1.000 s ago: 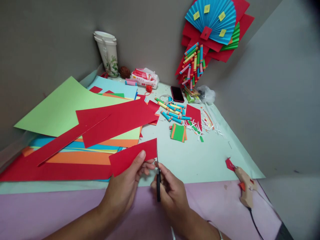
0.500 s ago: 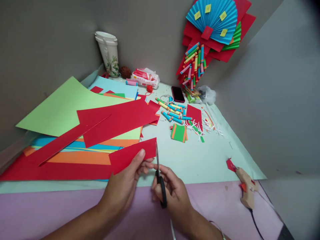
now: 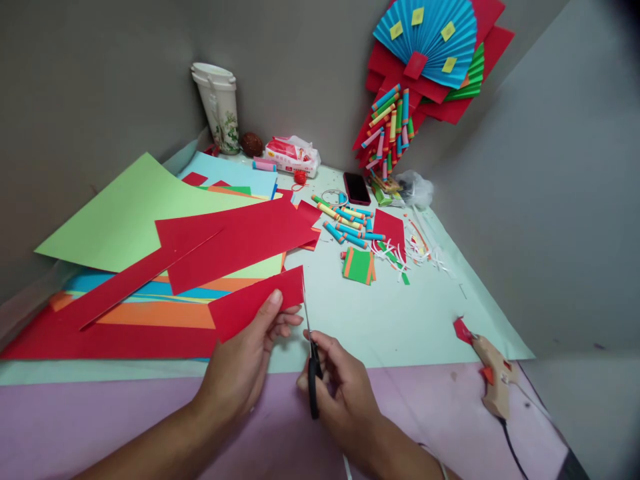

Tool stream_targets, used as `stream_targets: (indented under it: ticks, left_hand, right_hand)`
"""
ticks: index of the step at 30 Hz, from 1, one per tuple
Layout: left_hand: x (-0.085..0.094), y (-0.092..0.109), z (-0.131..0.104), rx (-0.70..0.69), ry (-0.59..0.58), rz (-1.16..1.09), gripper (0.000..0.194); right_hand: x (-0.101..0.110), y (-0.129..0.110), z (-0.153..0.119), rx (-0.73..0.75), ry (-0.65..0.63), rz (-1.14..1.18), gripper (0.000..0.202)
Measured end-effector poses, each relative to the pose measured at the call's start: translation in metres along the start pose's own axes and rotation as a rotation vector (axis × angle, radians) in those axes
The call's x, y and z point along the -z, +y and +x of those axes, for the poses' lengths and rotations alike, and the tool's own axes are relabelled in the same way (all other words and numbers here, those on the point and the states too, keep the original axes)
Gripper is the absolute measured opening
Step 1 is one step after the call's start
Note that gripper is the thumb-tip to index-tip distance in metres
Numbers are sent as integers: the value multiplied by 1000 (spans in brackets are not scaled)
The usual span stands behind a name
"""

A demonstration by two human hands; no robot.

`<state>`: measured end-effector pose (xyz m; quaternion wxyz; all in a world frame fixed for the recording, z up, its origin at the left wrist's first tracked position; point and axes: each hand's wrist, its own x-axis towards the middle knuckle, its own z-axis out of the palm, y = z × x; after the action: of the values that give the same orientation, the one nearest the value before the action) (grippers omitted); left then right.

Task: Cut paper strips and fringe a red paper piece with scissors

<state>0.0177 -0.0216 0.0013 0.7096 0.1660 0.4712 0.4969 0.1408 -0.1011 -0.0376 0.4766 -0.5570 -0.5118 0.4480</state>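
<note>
My left hand (image 3: 250, 350) pinches a red paper strip (image 3: 245, 301) between thumb and fingers, holding it above the table. In my right hand (image 3: 343, 380) is a pair of black-handled scissors (image 3: 314, 377), its blades pointing up along the strip's right edge. The blades look nearly closed; whether they are cutting the paper I cannot tell. Left of my hands lie large red paper sheets (image 3: 240, 243), with a light green sheet (image 3: 115, 223) and a blue and orange stack beneath them.
Paper rolls (image 3: 350, 223) and green squares (image 3: 359, 265) lie mid-table, near white paper shreds (image 3: 420, 250). A glue gun (image 3: 495, 380) with its cord rests at the right. At the back stand a white cup (image 3: 217, 110), a tissue pack (image 3: 293, 157) and a phone (image 3: 357, 189); a blue paper fan (image 3: 430, 40) hangs above.
Both hands have shifted slightly left with the red paper strip and the scissors. The scissors have turned a little, handles swinging left.
</note>
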Motion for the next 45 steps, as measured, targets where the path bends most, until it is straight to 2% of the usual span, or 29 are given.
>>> stream_targets:
  ticks: [9,25,34,45]
  left_hand:
    - [1,-4,-4,16,-16,19,25]
    - [1,-6,-4,53,-6,40,33]
    - [0,-5,-4,47,-15,30,34]
    - [2,-5,-5,43,-30,34,34]
  right_hand:
    - [-1,-4,2,11,19,-5,37]
    - [1,2,1,73,14,15,41]
    - [1,6,-2,60,-1,55,45]
    - [2,8,-1,145,32,-50,50]
